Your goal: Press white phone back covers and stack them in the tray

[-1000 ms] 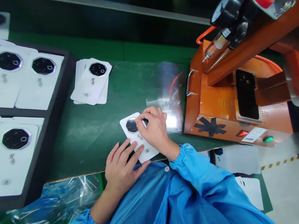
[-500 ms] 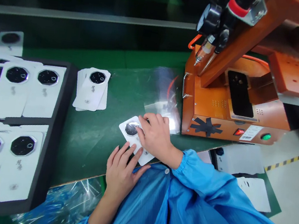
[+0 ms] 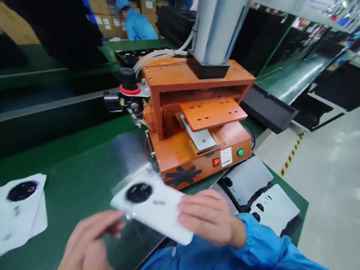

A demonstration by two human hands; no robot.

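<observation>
My right hand [image 3: 209, 217] grips a white phone back cover [image 3: 152, 209] with a black round camera ring, lifted above the green table [image 3: 76, 183]. My left hand [image 3: 90, 247] hovers just below and left of the cover, fingers loosely curled and blurred; it seems to hold nothing. An orange press machine [image 3: 198, 124] stands just beyond the cover, with a white part lying on its bed under the raised plate.
A small stack of white covers [image 3: 13, 214] lies at the left on the table. More covers sit in a black tray [image 3: 258, 195] to the right of the machine. A person in blue [image 3: 137, 24] works far behind. Grey floor lies at the right.
My right hand has lifted the cover off the table. My left hand has come off it. The view has swung up and right, toward the machine.
</observation>
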